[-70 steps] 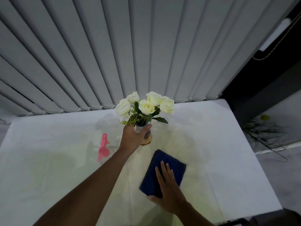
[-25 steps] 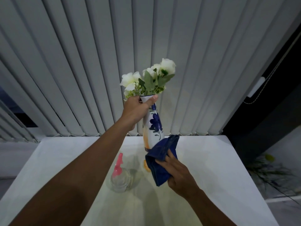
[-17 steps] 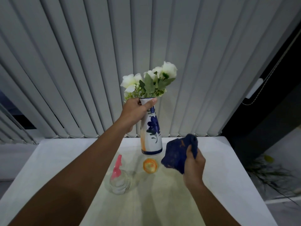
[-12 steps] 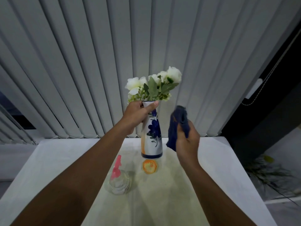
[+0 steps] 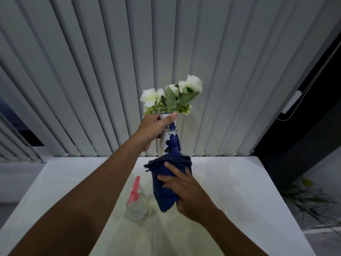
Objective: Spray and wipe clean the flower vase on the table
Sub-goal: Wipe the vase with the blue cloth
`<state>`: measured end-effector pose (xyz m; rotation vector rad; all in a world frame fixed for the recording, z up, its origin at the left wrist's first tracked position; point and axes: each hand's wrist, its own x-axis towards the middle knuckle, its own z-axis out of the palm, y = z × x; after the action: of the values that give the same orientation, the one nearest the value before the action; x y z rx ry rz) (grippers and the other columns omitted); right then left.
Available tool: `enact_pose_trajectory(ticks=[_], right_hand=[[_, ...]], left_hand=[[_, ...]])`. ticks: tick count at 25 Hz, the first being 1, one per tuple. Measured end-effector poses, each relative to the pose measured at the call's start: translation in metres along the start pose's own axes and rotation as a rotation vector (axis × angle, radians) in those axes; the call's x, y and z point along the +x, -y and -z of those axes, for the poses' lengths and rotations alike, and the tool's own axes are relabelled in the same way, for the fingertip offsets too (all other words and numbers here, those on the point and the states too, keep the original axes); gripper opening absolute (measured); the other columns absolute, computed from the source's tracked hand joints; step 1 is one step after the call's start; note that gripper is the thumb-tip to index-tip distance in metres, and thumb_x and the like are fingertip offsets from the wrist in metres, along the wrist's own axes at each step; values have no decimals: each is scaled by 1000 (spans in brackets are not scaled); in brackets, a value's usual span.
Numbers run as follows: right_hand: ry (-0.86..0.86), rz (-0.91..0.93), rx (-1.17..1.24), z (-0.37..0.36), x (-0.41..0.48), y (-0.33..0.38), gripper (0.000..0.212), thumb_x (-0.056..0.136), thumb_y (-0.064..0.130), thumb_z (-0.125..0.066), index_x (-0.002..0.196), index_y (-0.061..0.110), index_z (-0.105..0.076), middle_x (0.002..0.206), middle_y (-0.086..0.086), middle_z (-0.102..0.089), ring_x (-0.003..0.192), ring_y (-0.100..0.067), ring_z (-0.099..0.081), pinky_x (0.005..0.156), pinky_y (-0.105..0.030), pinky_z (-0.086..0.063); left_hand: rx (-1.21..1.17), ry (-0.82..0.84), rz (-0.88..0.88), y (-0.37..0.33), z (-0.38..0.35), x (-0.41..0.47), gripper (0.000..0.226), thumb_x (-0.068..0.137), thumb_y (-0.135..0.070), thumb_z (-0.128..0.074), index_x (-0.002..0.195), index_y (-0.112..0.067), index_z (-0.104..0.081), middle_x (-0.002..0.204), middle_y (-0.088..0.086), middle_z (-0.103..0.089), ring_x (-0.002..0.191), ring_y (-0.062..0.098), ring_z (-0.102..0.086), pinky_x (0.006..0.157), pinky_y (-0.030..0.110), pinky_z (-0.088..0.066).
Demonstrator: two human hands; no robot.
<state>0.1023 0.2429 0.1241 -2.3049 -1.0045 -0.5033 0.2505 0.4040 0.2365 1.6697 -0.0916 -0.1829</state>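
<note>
Cloth [image 5: 167, 183] dropped low; vase [image 5: 170, 139] above table [image 5: 239, 191].

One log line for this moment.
left hand: grips vase neck | right hand: cloth over vase base | spray bottle: on table

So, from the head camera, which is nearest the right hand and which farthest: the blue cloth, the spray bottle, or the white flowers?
1. Blue cloth: held in the right hand.
2. Spray bottle: on the table, just to its left.
3. White flowers: up above, at the vase top.
</note>
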Motion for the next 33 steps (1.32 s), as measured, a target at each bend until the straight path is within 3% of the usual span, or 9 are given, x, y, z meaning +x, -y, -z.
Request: enact_pose_trajectory(ticks=[5, 7, 9, 12, 17, 24, 28, 31, 33], right_hand=[[-64, -186, 223, -9, -46, 7, 42, 86, -4, -54, 122, 11, -69, 136, -2, -67, 139, -14, -51, 114, -35, -42], [-206, -502, 426, -8, -53, 13, 54, 80, -3, -48, 121, 24, -71, 106, 10, -77, 92, -3, -70, 81, -19, -54], [-360, -849, 590, -9, -51, 14, 44, 87, -3, -50, 97, 33, -74, 65, 8, -70, 55, -11, -60, 52, -19, -47], [-522, -1243, 772, -10, -44, 5, 27, 103, 11, -58, 84, 23, -74, 72, -2, -77, 67, -28, -71, 58, -26, -54], [-534, -1513, 1074, -8, -21, 13, 19, 103, 18, -60, 99, 9, -75, 90, -14, -81, 85, -38, -77, 81, -52, -63], [-802, -1573, 1325, -12, -8, 24, 23, 104, 17, -56, 117, 1, -68, 111, -25, -76, 103, -48, -70, 94, -67, -53], [-904, -1541, 1226, -24, -6, 31, 20, 103, 18, -59, 111, 6, -72, 103, -20, -78, 98, -45, -73, 90, -65, -56], [-831, -1544, 1103, -25, -18, 28, 17, 102, 19, -61, 104, 9, -76, 91, -13, -81, 90, -39, -75, 81, -51, -60], [-789, -1612, 1044, -14, -25, 18, 17, 101, 18, -62, 101, 8, -75, 83, -13, -81, 86, -41, -75, 82, -57, -60]], left_hand=[[27, -10, -7, 9, 4, 1, 42, 76, -62, -76, 97, -26, -75, 85, -11, -81, 73, 3, -76, 57, 19, -57], [39, -9, -9, 13, 7, 2, 40, 79, -61, -75, 101, -27, -74, 90, -12, -81, 79, 4, -77, 62, 21, -58], [44, 0, -6, 17, 10, 2, 40, 81, -58, -75, 103, -25, -74, 93, -8, -81, 85, 9, -77, 69, 26, -58], [0, 37, -6, 23, 11, 1, 36, 87, -50, -74, 106, -20, -74, 97, -1, -82, 94, 17, -78, 74, 30, -58], [-8, 93, -27, 24, -5, -6, 21, 92, -40, -71, 103, -23, -74, 92, -7, -82, 85, 8, -77, 68, 21, -58], [-52, 72, -59, 27, -25, -18, 29, 94, -43, -67, 119, -27, -66, 112, -6, -79, 103, 10, -74, 79, 22, -59], [65, 37, -37, 24, -29, -20, 46, 92, -60, -60, 129, -33, -55, 117, -16, -68, 102, -2, -62, 70, 14, -50], [109, 26, -22, 20, -28, -16, 50, 91, -60, -63, 130, -29, -60, 116, -10, -71, 101, 3, -65, 74, 23, -51], [117, 11, -26, 18, -27, -14, 45, 90, -58, -65, 124, -29, -64, 113, -8, -73, 101, 8, -68, 78, 28, -54]])
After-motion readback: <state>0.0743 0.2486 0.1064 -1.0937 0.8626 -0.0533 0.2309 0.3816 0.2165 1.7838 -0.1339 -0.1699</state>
